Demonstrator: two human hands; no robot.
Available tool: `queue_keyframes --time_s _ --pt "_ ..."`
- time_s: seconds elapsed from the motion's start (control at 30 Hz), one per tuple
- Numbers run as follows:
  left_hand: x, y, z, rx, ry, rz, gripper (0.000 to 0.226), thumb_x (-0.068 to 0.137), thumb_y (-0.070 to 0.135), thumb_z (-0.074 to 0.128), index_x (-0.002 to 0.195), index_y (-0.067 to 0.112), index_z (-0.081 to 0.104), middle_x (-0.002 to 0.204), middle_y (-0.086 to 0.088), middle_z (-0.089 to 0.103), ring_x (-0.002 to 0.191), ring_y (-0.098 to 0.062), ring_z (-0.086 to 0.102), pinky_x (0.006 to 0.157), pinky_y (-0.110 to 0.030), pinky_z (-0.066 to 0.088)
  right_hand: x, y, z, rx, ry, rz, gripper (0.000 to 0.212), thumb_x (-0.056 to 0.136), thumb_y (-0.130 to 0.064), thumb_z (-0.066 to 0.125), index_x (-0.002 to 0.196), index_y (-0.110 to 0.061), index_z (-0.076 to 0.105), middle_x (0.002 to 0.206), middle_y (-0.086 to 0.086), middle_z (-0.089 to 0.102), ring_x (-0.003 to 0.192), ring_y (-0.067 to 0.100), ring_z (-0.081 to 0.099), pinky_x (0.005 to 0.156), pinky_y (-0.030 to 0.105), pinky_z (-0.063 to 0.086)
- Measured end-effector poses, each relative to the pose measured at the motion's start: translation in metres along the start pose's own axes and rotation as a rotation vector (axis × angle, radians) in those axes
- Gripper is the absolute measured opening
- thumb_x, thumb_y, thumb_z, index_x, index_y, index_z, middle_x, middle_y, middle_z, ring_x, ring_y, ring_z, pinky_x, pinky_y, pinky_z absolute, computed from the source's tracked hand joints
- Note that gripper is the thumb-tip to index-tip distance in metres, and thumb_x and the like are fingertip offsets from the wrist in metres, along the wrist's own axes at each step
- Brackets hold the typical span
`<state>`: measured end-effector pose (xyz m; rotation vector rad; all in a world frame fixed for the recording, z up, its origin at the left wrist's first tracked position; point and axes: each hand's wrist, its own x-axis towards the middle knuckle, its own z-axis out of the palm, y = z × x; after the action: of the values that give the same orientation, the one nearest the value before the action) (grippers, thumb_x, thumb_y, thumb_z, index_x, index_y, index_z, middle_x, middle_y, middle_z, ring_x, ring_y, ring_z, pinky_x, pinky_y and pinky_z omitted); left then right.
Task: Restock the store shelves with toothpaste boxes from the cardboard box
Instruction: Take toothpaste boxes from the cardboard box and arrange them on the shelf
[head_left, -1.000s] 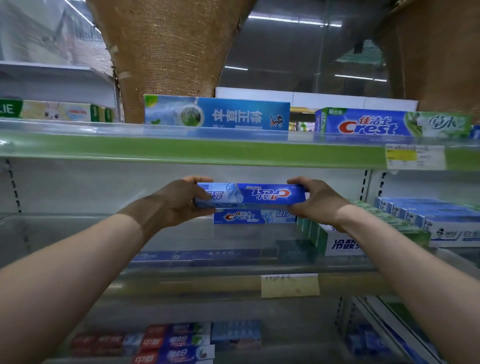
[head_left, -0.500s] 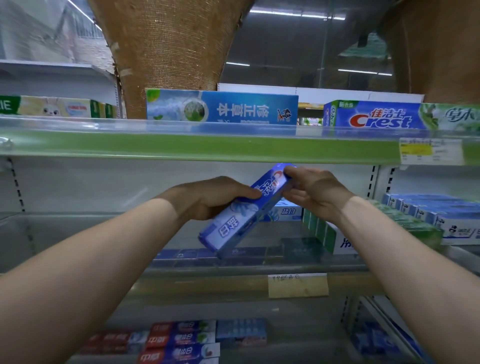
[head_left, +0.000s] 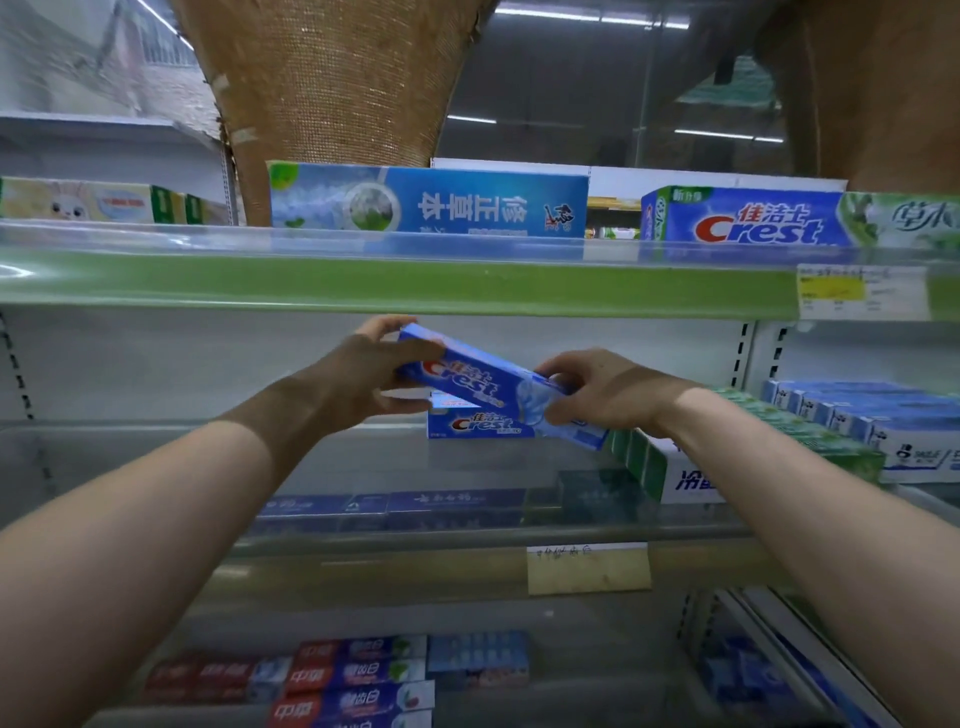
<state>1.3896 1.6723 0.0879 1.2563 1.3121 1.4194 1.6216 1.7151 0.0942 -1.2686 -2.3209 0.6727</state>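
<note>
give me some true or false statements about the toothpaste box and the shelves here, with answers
1. The left hand and right hand both grip the blue cardboard Crest toothpaste box. True.
2. That box is held level. False: it tilts, with its left end higher.
3. A second blue Crest box lies on the middle shelf behind it. True.
4. The green-edged upper shelf holds nothing. False: a long blue box stands on it, among others.

A long blue cardboard Crest toothpaste box (head_left: 483, 382) is held tilted above the pale middle store shelf (head_left: 337, 457), logo end up toward 10 o'clock, lighter end down toward 4 o'clock. The left hand (head_left: 358, 379) and right hand (head_left: 602, 395) each grip one end. At its 6 o'clock, a matching blue Crest carton (head_left: 478, 423) lies flat on the shelf.
</note>
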Motion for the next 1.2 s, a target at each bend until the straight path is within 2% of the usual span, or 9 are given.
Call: queue_keyframes --time_s 0.13,0.27,0.33,0.4,0.6,0.77,0.93,1.07,1.2 --pt "0.0 -0.009 0.0 0.553 -0.055 0.005 0.028 0.083 0.022 0.071 0.107 0.014 0.059 0.101 -0.008 0.066 0.085 -0.019 0.063 0.074 -0.036 0.056 0.012 0.015 0.006 -0.197 0.019 -0.013 0.042 0.088 -0.012 0.058 0.129 -0.02 0.055 0.125 0.005 0.06 0.098 0.016 0.056 0.08 0.024 0.042" --pt "0.006 -0.02 0.005 0.868 -0.058 0.012 0.039 0.088 0.034 0.065 0.12 0.013 0.056 0.103 -0.007 0.062 0.079 -0.015 0.058 0.061 -0.023 0.05 0.026 0.031 0.015 -0.264 0.047 0.044 0.049 0.089 -0.014 0.057 0.137 -0.021 0.05 0.137 0.004 0.053 0.114 0.021 0.054 0.089 0.025 0.042" --pt "0.01 -0.026 0.009 0.865 -0.038 -0.008 0.043 0.089 0.034 0.063 0.124 0.01 0.053 0.107 -0.01 0.062 0.077 -0.014 0.057 0.06 -0.022 0.048 0.03 0.034 0.016 -0.273 0.07 0.053 0.05 0.088 -0.014 0.059 0.137 -0.018 0.05 0.139 0.002 0.053 0.122 0.02 0.052 0.101 0.028 0.041" --pt "0.014 -0.032 0.012 0.843 -0.022 -0.039 0.042 0.089 0.032 0.064 0.121 0.007 0.053 0.109 -0.012 0.062 0.078 -0.016 0.057 0.061 -0.022 0.048 0.033 0.037 0.016 -0.304 0.087 0.057 0.048 0.088 -0.014 0.06 0.136 -0.017 0.052 0.137 0.002 0.054 0.123 0.019 0.052 0.105 0.028 0.038" --pt "0.026 -0.044 0.021 0.821 0.008 -0.068 0.041 0.088 0.031 0.066 0.117 0.004 0.054 0.112 -0.014 0.063 0.091 -0.019 0.06 0.071 -0.028 0.051 0.041 0.047 0.019 -0.482 0.144 0.065 0.042 0.089 -0.017 0.06 0.13 -0.024 0.056 0.136 0.001 0.053 0.122 0.022 0.049 0.1 0.031 0.042" --pt "0.03 -0.043 0.023 0.844 0.04 -0.079 0.044 0.086 0.024 0.07 0.119 0.01 0.044 0.118 -0.013 0.056 0.106 -0.025 0.058 0.074 -0.031 0.053 0.036 0.053 0.0 -0.508 0.192 0.063 0.041 0.088 -0.007 0.057 0.126 -0.021 0.058 0.13 0.002 0.057 0.118 0.02 0.052 0.095 0.028 0.041" --pt "0.031 -0.042 0.028 1.008 0.028 -0.01 0.043 0.085 0.025 0.071 0.115 0.012 0.044 0.118 -0.01 0.052 0.104 -0.021 0.053 0.079 -0.031 0.049 0.032 0.055 -0.001 -0.556 0.187 0.067 0.032 0.085 -0.013 0.061 0.115 -0.023 0.063 0.123 0.001 0.058 0.114 0.02 0.052 0.093 0.03 0.044" --pt "0.031 -0.04 0.033 1.066 0.039 0.007 0.035 0.086 0.026 0.069 0.108 0.012 0.046 0.107 -0.005 0.047 0.096 -0.014 0.046 0.074 -0.026 0.042 0.033 0.057 0.012 -0.728 0.229 0.051 0.026 0.087 -0.017 0.06 0.112 -0.025 0.06 0.121 0.001 0.057 0.116 0.022 0.046 0.09 0.031 0.039" --pt "0.029 -0.043 0.035 1.13 0.086 0.043 0.045 0.085 0.03 0.07 0.118 0.01 0.047 0.122 -0.011 0.047 0.098 -0.018 0.048 0.079 -0.029 0.045 0.036 0.055 0.017 -0.887 0.282 0.044 0.025 0.09 -0.017 0.058 0.115 -0.021 0.056 0.121 0.003 0.056 0.116 0.025 0.046 0.089 0.033 0.037"
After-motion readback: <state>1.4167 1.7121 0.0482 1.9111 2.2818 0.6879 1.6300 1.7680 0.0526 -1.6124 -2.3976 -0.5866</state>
